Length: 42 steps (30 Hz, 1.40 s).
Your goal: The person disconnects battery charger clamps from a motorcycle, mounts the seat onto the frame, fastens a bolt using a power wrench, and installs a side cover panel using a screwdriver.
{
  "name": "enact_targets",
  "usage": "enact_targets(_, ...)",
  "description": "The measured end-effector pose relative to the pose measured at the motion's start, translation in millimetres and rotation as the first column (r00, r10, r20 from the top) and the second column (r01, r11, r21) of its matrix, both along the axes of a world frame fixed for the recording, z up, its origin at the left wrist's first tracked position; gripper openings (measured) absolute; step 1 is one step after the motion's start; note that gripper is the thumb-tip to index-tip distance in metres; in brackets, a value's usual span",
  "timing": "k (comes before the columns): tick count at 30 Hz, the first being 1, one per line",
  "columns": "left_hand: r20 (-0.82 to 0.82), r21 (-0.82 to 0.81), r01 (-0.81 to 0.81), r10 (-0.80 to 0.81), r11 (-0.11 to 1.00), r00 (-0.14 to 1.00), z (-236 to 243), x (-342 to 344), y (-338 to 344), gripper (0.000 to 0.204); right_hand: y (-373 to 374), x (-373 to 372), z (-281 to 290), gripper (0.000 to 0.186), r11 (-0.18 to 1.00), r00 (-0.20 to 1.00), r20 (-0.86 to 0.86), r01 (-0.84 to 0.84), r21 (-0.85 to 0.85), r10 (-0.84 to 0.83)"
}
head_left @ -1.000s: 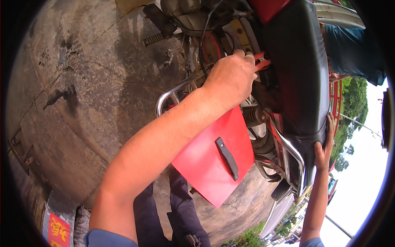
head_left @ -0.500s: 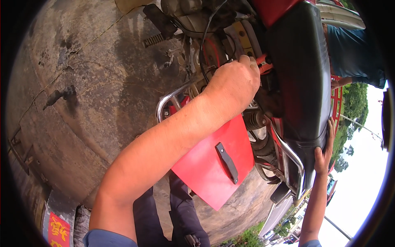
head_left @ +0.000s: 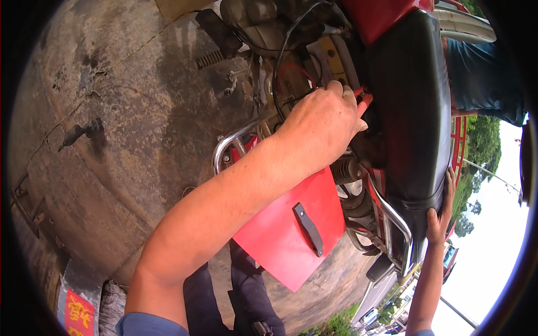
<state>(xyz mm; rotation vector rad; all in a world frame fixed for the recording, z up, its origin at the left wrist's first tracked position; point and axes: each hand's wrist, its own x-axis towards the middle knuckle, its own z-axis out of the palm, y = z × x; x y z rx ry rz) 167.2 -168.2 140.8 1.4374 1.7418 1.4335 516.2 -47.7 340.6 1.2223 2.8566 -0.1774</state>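
The red-handled tool (head_left: 365,103), pliers or a clamp, sits at the near edge of the black motorcycle seat (head_left: 412,106), and it looks light and stiff, probably best held by its red grips. The left hand (head_left: 330,120) has its fingers curled closed around it, hiding much of it, while the right hand (head_left: 441,210) lies spread with its thumb apart on the seat's rear edge, where the smooth cover looks padded and slightly slippery. Farther out are the chrome grab rail (head_left: 402,223) and a smooth, thin-looking red panel (head_left: 274,235) with a black strap (head_left: 307,229).
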Motion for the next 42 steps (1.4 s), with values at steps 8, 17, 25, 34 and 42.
enact_targets(8,-0.137,0.045,0.026,-0.02,0.999,0.99,-17.1,0.2,-1.1,0.045,-0.3,-1.9,2.1,0.104,1.0,1.0,0.017,0.003,0.012,-0.004)
enact_targets(17,-0.418,-0.082,0.083,-0.11,0.993,0.902,-14.9,3.0,-1.3,0.056,-2.6,-2.3,2.2,0.103,1.0,0.999,0.015,0.029,0.009,-0.03)
enact_targets(25,-0.434,-0.145,0.02,-0.082,0.989,0.897,-14.6,7.0,0.7,0.057,2.0,2.2,-2.0,0.102,1.0,1.0,0.018,-0.002,0.021,0.001)
enact_targets(34,-0.43,-0.085,0.008,-0.044,0.996,0.902,-22.4,3.7,-1.1,0.057,2.8,8.2,-2.9,0.102,1.0,0.999,0.031,0.009,0.023,-0.01)
enact_targets(42,-0.544,-0.301,0.095,-0.252,0.949,0.801,5.0,8.4,-1.4,0.03,3.5,8.2,-6.0,0.108,0.999,0.999,0.005,0.053,-0.001,-0.053)
